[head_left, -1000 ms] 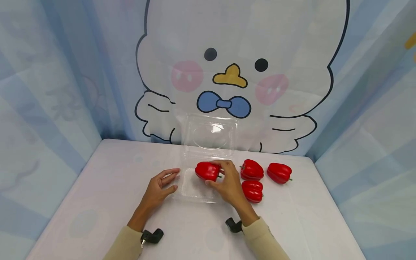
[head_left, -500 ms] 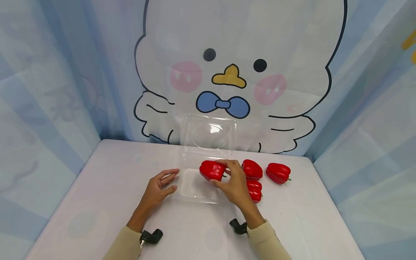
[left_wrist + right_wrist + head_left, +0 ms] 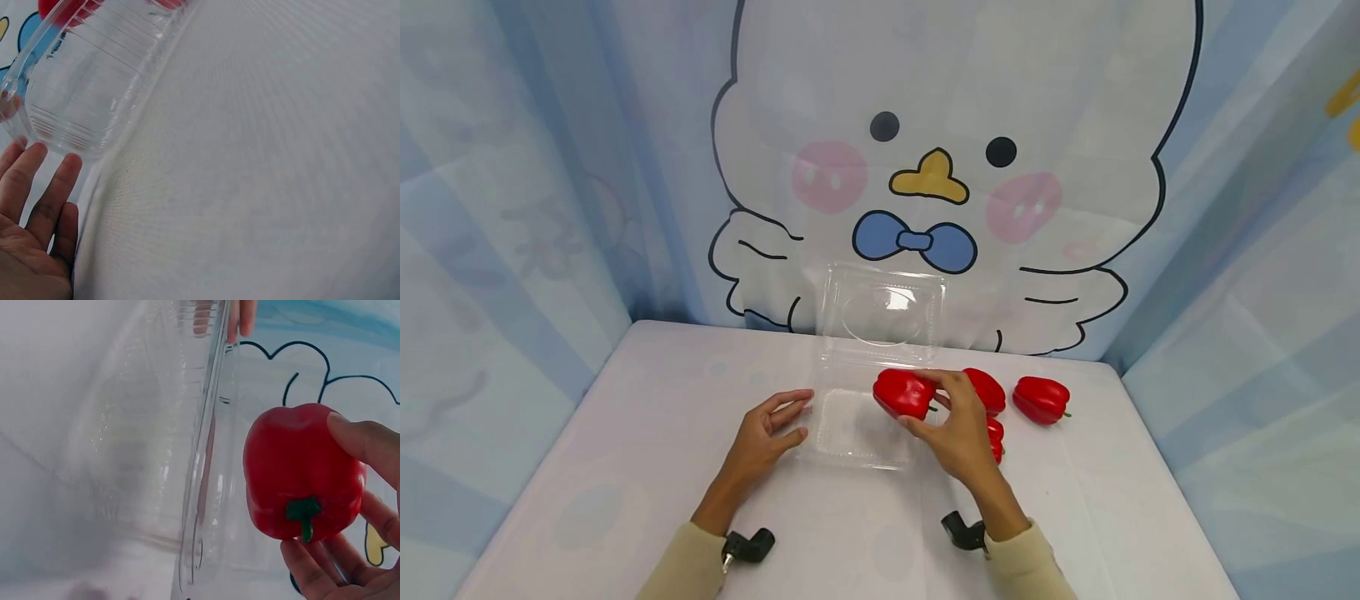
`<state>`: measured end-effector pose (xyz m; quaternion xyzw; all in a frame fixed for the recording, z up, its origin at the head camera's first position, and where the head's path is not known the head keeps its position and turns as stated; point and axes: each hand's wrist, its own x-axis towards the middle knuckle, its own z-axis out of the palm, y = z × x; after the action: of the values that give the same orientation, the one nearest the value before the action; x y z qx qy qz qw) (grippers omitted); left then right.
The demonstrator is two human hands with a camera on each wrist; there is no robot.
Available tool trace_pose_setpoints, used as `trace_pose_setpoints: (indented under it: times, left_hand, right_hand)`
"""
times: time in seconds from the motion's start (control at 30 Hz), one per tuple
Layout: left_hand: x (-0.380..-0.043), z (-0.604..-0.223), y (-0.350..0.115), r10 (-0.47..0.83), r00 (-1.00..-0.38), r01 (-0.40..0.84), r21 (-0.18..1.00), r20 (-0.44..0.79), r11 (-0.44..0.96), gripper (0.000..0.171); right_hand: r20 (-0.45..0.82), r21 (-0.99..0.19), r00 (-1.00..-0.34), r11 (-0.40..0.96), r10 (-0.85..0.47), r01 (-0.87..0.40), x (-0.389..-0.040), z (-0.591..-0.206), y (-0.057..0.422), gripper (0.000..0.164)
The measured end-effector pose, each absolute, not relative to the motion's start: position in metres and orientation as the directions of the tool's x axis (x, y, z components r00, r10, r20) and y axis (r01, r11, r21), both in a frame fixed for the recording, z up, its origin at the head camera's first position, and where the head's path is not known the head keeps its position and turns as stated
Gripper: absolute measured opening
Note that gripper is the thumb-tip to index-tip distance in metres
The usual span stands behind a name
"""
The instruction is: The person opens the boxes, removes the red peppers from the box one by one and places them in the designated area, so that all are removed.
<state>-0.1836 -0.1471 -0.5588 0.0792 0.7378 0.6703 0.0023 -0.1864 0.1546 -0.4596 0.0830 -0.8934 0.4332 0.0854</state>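
My right hand (image 3: pixel 958 425) grips a red bell pepper (image 3: pixel 902 393) between thumb and fingers, above the right part of a clear plastic clamshell box (image 3: pixel 853 425). In the right wrist view the pepper (image 3: pixel 300 469) shows its green stem, apart from the box wall. The box's lid (image 3: pixel 883 308) stands raised at the back. At the box's left side, my left hand (image 3: pixel 763 433) has its fingers extended. The left wrist view shows those fingers (image 3: pixel 59 181) at the end wall of the box (image 3: pixel 75 94).
Right of the box lie three more red peppers: one behind my right hand (image 3: pixel 987 392), one partly hidden by it (image 3: pixel 996 439), and one farther right (image 3: pixel 1041 400). A curtain with a cartoon bird (image 3: pixel 925 100) hangs behind the white table (image 3: pixel 647 417).
My right hand has moved to the right with the pepper, now covering more of the two nearer peppers. The left hand and the box stay where they were.
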Motion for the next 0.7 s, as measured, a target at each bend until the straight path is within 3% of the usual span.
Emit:
trace_pose_setpoints:
  times: [0.7]
  left_hand:
    - [-0.184, -0.561, -0.148, 0.125, -0.983, 0.142, 0.987, 0.132, 0.076, 0.055]
  right_hand:
    - [0.233, -0.745, -0.972, 0.640, -0.019, -0.191, -0.182, -0.450, 0.185, 0.075]
